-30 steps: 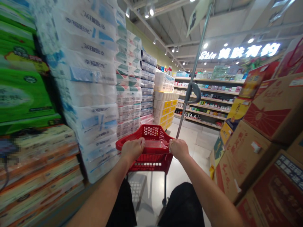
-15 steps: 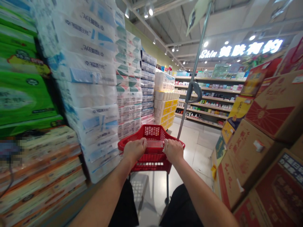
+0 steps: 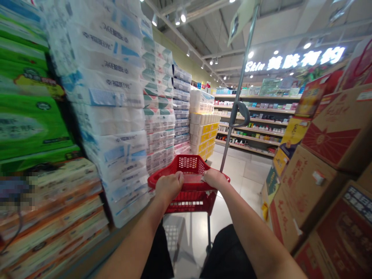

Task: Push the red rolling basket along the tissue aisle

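Note:
A red plastic shopping cart (image 3: 166,170) stands in front of me, its basket pointing up the aisle. My left hand (image 3: 171,185) is closed around the left part of its handle bar (image 3: 193,187). On the right part of the same bar, my right hand (image 3: 215,179) is wrapped too, with its fingertips mostly hidden. Between the two hands lies a clear strip on the bar. What I can see of the basket's inside shows only its perforated far wall. A tall metal pole (image 3: 242,73) with a grey loop grip (image 3: 245,114) rises by the cart's right side.
Toilet paper packs (image 3: 122,155) are stacked high along the left, behind green tissue packs (image 3: 29,124). Cardboard cartons (image 3: 302,186) line the right side. Shelves of small goods (image 3: 255,120) stand at the far end, beyond pale floor tiles (image 3: 238,174).
The cart and both hands sit slightly further right and lower in view. My right wrist has turned a little. Both hands keep their hold on the bar.

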{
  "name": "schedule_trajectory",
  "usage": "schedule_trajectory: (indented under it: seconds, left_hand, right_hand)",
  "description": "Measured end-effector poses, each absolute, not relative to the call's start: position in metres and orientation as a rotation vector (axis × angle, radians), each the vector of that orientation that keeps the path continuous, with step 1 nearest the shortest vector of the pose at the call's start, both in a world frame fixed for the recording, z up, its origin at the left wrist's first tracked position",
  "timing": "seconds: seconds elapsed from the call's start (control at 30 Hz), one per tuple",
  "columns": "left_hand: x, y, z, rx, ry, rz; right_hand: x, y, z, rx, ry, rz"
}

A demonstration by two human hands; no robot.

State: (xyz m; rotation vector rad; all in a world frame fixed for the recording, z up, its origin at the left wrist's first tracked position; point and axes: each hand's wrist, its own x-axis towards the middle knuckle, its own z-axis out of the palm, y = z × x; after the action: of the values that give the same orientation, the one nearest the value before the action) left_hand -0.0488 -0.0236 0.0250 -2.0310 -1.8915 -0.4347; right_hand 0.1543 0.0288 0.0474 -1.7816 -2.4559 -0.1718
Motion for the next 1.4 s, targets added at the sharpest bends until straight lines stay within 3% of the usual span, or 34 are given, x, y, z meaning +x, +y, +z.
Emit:
schedule_trajectory:
  seconds: [0.13,0.3,0.47,0.67,0.93,1.23,1.4]
  left_hand:
    - [-0.049,-0.023,0.026,-2.038,-1.918,-0.444]
    - [-0.050,-0.020,0.021,-2.018,-1.887,-0.493]
    - [-0.050,-0.017,0.019,-2.025,-1.858,-0.474]
    - [-0.044,-0.015,0.023,-2.039,-1.887,-0.450]
    - [-0.035,-0.017,0.023,-2.017,-1.883,-0.465]
    - [-0.039,-0.017,0.021,-2.004,-1.884,-0.474]
    - [-0.042,-0.015,0.023,-2.031,-1.905,-0.488]
  right_hand:
    - [0.151,0.019,0.027,-1.786,-2.163,-0.271]
    - [0.149,0.007,-0.018,-1.230,-1.853,-0.572]
    - [0.149,-0.001,-0.043,-0.963,-1.740,-0.637]
    - [0.149,-0.001,-0.031,-1.118,-1.794,-0.577]
    - [0.150,0.022,0.027,-1.747,-2.018,-0.144]
    - [0.149,-0.002,-0.038,-0.993,-1.797,-0.590]
    - [0.142,-0.007,-0.030,-1.027,-1.854,-0.582]
